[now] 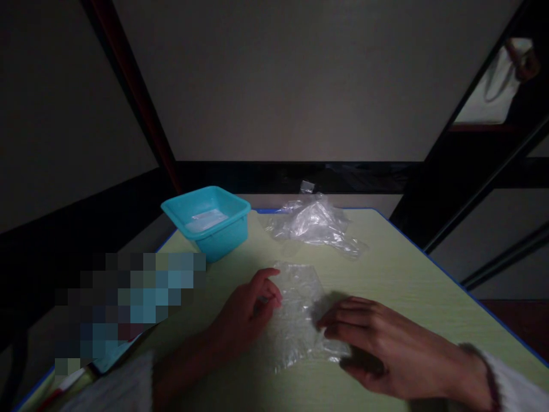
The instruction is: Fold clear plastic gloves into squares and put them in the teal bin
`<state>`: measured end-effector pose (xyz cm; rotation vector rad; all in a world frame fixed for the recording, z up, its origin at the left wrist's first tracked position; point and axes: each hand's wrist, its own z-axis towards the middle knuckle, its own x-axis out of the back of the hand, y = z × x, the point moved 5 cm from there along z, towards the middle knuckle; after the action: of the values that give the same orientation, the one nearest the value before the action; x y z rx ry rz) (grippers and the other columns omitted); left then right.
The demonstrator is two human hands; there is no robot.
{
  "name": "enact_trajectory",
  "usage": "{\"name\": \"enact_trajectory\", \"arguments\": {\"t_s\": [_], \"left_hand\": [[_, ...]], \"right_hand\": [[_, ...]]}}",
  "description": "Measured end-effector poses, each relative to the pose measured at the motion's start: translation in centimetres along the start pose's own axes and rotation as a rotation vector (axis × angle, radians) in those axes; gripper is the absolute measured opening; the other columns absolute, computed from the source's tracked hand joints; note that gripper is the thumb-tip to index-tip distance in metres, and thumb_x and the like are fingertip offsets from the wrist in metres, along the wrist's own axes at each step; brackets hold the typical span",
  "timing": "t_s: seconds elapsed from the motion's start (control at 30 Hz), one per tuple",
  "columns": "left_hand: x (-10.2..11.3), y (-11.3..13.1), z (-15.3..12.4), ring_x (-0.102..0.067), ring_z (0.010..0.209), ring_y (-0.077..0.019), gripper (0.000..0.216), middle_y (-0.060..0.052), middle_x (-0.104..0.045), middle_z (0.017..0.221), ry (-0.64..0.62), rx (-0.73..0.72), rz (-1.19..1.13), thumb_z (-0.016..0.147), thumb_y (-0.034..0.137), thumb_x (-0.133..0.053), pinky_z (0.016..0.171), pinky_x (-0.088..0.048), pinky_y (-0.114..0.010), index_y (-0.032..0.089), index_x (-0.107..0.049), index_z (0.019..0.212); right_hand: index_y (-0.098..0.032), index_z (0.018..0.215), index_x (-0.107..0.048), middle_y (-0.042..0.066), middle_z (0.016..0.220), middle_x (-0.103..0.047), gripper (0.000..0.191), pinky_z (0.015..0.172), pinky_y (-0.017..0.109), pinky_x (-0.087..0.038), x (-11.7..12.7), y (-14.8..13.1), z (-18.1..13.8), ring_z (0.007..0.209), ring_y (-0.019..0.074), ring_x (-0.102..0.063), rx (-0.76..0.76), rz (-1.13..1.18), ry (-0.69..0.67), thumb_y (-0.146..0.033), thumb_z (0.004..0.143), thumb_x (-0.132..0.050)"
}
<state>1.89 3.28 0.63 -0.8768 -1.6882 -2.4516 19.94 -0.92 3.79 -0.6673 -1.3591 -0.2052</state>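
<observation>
A clear, crinkled plastic bag (295,315) lies flat on the table between my two hands. At its left edge rests my left hand (249,309), turned on its side, the fingers loosely curled and a gap between them; nothing shows in its grasp. My right hand (381,346) is over the bag's right edge, palm down, with fingers bent and the thumb apart from them. Its fingertips are at or just above the plastic; I cannot tell whether they touch it. Farther back sits a crumpled heap of clear plastic bags (315,220).
A turquoise plastic basin (227,232) stands at the table's back left, with a pale flat item (208,220) inside. A blurred-out object (132,309) lies along the left edge. The pale table (412,286) has blue edging, and a panelled wall (295,80) rises behind it.
</observation>
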Motion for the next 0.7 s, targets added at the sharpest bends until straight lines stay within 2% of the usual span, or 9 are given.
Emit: {"name": "enact_trajectory", "arguments": {"t_s": [0.17, 0.47, 0.57, 0.7], "left_hand": [[0.2, -0.3, 0.2, -0.061, 0.073, -0.0146, 0.031, -0.002, -0.060, 0.080, 0.001, 0.067, -0.041, 0.079, 0.013, -0.043, 0.061, -0.048, -0.023, 0.017, -0.042, 0.109], [0.0, -0.4, 0.3, -0.061, 0.072, -0.0153, 0.027, -0.003, -0.060, 0.078, 0.008, 0.099, -0.070, 0.078, 0.014, -0.044, 0.058, -0.048, -0.023, 0.017, -0.045, 0.105], [0.0, -0.4, 0.3, -0.061, 0.072, -0.0152, 0.028, -0.003, -0.060, 0.079, 0.005, 0.101, -0.063, 0.078, 0.014, -0.044, 0.059, -0.047, -0.023, 0.017, -0.045, 0.105], [0.1, -0.4, 0.4, -0.061, 0.071, -0.0150, 0.027, -0.003, -0.061, 0.078, 0.005, 0.110, -0.089, 0.077, 0.015, -0.045, 0.057, -0.047, -0.022, 0.016, -0.045, 0.104]], "right_hand": [[-0.015, 0.108, -0.058, 0.009, 0.099, -0.063, 0.033, 0.084, 0.036, -0.043, -0.1, -0.3, 0.1, 0.091, 0.0206, -0.055, 0.034, -0.014, 0.003, -0.012, 0.076, -0.051], [-0.014, 0.108, -0.058, 0.010, 0.101, -0.063, 0.031, 0.085, 0.036, -0.046, -0.5, -0.2, 0.2, 0.096, 0.0205, -0.055, 0.106, -0.088, 0.041, -0.008, 0.082, -0.042], [-0.013, 0.107, -0.058, 0.011, 0.106, -0.063, 0.029, 0.087, 0.038, -0.047, -0.5, 0.1, 0.3, 0.098, 0.0209, -0.056, 0.154, -0.131, 0.094, -0.012, 0.087, -0.037], [-0.009, 0.117, -0.053, 0.011, 0.118, -0.059, 0.033, 0.094, 0.037, -0.045, -0.4, 1.1, 0.3, 0.109, 0.0210, -0.053, 0.146, -0.187, 0.117, -0.016, 0.090, -0.036]]}}
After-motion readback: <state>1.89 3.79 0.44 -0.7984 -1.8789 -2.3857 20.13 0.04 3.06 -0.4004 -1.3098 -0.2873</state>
